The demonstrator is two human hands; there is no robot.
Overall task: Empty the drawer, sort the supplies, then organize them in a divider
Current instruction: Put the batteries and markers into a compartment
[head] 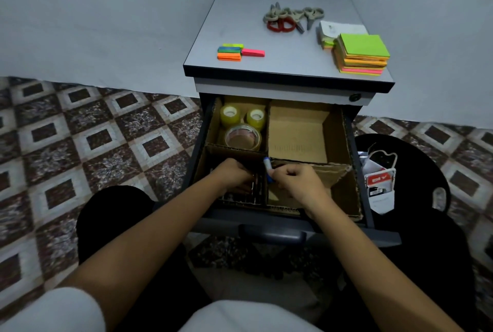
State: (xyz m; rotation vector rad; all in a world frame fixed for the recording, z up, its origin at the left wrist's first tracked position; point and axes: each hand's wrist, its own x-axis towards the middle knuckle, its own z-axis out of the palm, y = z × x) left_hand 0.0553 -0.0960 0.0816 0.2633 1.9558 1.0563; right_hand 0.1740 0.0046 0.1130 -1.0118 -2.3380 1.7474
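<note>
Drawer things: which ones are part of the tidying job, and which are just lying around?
Part of the job: cardboard divider, tape rolls, blue marker in the right hand, scissors, sticky notes, coloured sticky strips.
Just lying about: black stool, the packaging on it.

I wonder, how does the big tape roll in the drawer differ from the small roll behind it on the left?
The big tape roll is much wider across than the small roll. The big tape roll looks clear with a brownish tint; the small roll is yellowish. The big tape roll sits nearer the person, the small roll farther back. Both lie in the back-left compartment of the cardboard divider.
</note>
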